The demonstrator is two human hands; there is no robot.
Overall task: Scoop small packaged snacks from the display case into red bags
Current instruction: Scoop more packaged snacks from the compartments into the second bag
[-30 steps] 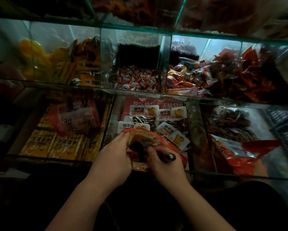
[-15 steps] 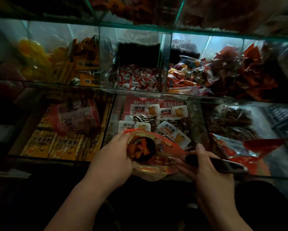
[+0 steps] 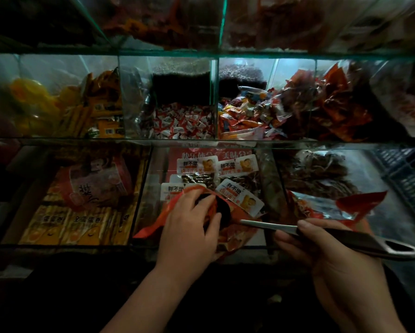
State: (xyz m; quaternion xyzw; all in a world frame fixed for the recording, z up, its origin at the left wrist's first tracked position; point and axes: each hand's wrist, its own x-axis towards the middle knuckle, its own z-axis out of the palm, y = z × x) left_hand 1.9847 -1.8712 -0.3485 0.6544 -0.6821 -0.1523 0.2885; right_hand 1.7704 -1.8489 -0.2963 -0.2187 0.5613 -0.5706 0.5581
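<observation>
The right hand (image 3: pixel 341 265) has pulled back to the right over the last second, and the scoop (image 3: pixel 346 239) it grips by the dark handle has come out with it, so only the tip of the metal stem is still at the mouth of the red bag (image 3: pixel 237 212). The bowl is hidden, so I cannot tell whether it has emptied. To me it looks like 1 load has just gone in and the scoop is free for the next. The left hand (image 3: pixel 189 227) has shifted up over the mouth, fingers curled round the rim, holding the bag above the front edge of the case (image 3: pixel 57 140). Behind it, the middle bin of the bottom row holds white-label packs (image 3: pixel 228 167). The bin to its right has dark snacks (image 3: pixel 317 174) and a 2nd red bag (image 3: pixel 360 203) lying open. On the shelf above are yellow packets (image 3: pixel 93 111), red-and-white sweets (image 3: pixel 182 123), and mixed bright packets (image 3: pixel 247 121).
</observation>
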